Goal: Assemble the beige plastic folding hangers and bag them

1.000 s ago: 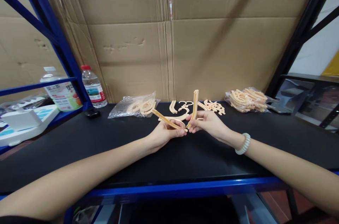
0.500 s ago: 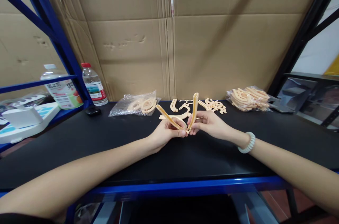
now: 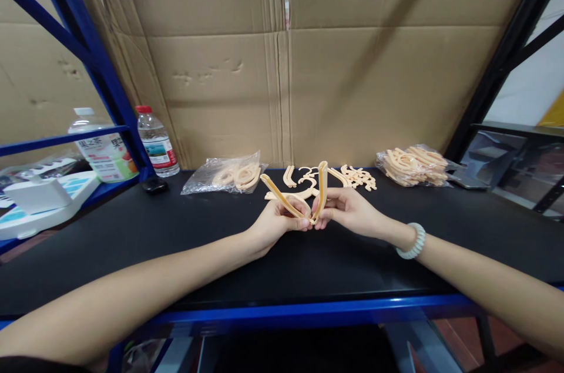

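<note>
Over the black table my left hand (image 3: 277, 221) pinches a long beige curved strip (image 3: 278, 195) that slants up to the left. Fingers of my right hand (image 3: 348, 208) are closed round a second beige strip (image 3: 323, 185), which stands nearly upright. The lower ends of both strips meet between my fingertips, forming a V; whether they are joined I cannot tell. Just behind my hands lies a beige hanger-shaped piece (image 3: 304, 192), partly hidden.
On the black table (image 3: 220, 279), loose beige pieces (image 3: 359, 176) and bagged pieces (image 3: 414, 165) lie at the back. Further left are another clear bag (image 3: 224, 173), a black object (image 3: 155, 184) and a red-capped bottle (image 3: 157, 144). Cardboard (image 3: 374, 67) stands behind.
The strip in my right hand has tipped slightly, its top end now lower and a little further left. My left hand has hardly moved.
</note>
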The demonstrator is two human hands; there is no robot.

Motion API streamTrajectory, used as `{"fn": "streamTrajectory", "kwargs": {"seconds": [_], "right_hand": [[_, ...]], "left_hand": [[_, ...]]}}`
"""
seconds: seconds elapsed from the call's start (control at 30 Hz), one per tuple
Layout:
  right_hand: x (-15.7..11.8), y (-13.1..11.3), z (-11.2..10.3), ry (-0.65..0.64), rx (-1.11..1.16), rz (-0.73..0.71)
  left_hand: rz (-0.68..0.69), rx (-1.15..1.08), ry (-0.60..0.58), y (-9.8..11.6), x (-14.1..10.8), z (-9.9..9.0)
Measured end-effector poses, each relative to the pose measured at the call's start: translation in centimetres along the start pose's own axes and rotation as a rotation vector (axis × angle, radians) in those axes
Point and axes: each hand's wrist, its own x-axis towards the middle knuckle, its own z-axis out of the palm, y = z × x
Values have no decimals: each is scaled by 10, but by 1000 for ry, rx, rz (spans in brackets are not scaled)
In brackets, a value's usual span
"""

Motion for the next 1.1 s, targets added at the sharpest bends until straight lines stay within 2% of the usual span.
{"fn": "streamTrajectory", "kwargs": {"seconds": [0.33, 0.53, 0.63, 0.73, 0.87, 1.0, 1.1], "right_hand": [[-3, 6, 9, 86, -40, -64], [-1, 11, 15, 227, -28, -41], [4, 13, 11, 271, -19, -15], [6, 9, -7, 236, 31, 46], [2, 0, -51, 136, 45, 131], [-3, -3, -90, 18, -213, 175], [-3, -1, -102, -49, -482, 165]], "left_hand": [[31, -20, 82, -7, 3, -1], [-32, -67, 126, -4, 3, 0], [-44, -88, 155, -1, 2, 0], [-45, -74, 182, 3, 3, -3], [-102, -64, 225, 11, 7, -14], [-137, -53, 166, 20, 14, -33], [-162, -9, 71, 25, 20, -49]]}}
